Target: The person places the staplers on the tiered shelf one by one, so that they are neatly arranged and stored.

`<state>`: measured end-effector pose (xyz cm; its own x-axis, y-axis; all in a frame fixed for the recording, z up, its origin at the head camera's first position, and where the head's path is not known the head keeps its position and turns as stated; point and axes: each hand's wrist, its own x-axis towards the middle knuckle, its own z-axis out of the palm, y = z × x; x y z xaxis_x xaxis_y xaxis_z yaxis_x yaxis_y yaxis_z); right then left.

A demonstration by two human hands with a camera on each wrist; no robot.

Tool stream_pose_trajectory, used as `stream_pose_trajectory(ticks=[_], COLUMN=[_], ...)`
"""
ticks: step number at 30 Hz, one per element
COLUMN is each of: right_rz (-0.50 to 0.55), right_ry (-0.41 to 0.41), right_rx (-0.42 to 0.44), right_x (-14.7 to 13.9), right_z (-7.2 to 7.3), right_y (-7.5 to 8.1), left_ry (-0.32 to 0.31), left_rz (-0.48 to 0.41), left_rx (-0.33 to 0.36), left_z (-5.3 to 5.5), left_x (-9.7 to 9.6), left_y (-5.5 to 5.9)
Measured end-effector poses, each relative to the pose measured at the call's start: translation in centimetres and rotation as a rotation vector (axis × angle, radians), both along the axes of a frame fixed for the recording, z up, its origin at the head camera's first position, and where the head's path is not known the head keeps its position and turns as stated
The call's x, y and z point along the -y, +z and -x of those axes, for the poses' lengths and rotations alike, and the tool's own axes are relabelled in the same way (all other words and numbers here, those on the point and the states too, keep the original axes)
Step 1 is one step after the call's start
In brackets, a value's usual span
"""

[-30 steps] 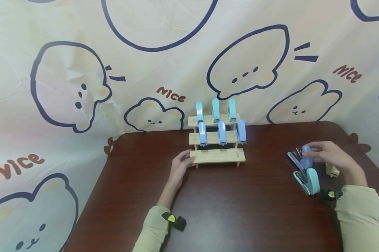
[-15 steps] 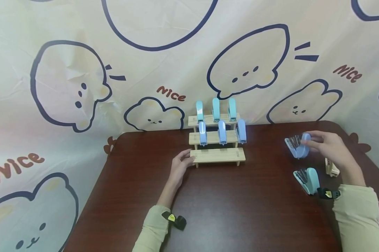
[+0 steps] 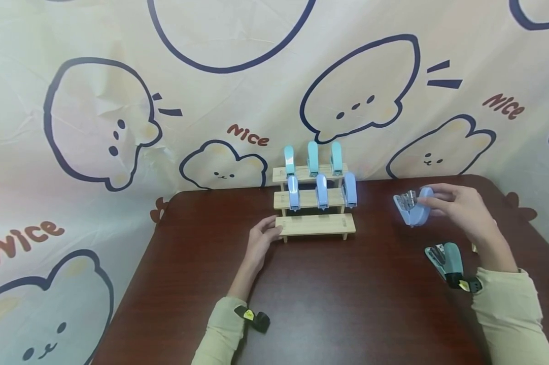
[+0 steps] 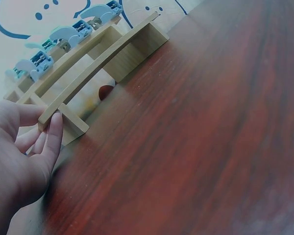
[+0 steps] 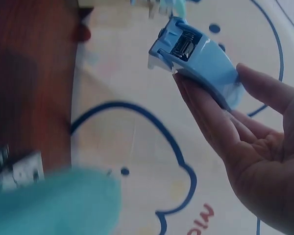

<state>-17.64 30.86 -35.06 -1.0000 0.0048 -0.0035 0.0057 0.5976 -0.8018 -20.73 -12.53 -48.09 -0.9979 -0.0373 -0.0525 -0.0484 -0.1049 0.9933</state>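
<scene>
My right hand [image 3: 464, 208] holds a blue stapler [image 3: 417, 207] above the right side of the table; in the right wrist view the thumb and fingers pinch the stapler's [image 5: 206, 66] rounded end. My left hand [image 3: 261, 239] grips the left end of the lowest step of a wooden tiered stand [image 3: 315, 225], thumb and fingers around the board's edge in the left wrist view. Three blue staplers [image 3: 321, 192] stand on the middle step, and three teal staplers [image 3: 313, 159] on the top one. The lowest step is bare. Below my right hand lies a teal stapler [image 3: 451, 258].
A dark wooden table [image 3: 338, 304] carries everything. A cream-coloured object [image 3: 474, 248] is mostly hidden behind my right wrist. Behind the table hangs a cloth [image 3: 238, 101] printed with cartoon faces, close to the stand's back.
The right hand has lifted the blue stapler from beside the teal one and carried it left and away from me. My left hand and the stand have stayed put.
</scene>
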Motion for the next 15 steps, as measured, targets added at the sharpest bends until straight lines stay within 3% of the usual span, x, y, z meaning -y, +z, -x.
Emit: stream_pose_trajectory(ticks=[15], right_rz=[0.026], right_ry=[0.066], right_rx=[-0.019], right_x=[4.5], right_z=[0.4], right_y=[-0.9], left_ry=[-0.006], left_rz=[-0.010], left_rx=[-0.006], left_z=[0.1], left_x=[-0.1], left_y=[-0.1])
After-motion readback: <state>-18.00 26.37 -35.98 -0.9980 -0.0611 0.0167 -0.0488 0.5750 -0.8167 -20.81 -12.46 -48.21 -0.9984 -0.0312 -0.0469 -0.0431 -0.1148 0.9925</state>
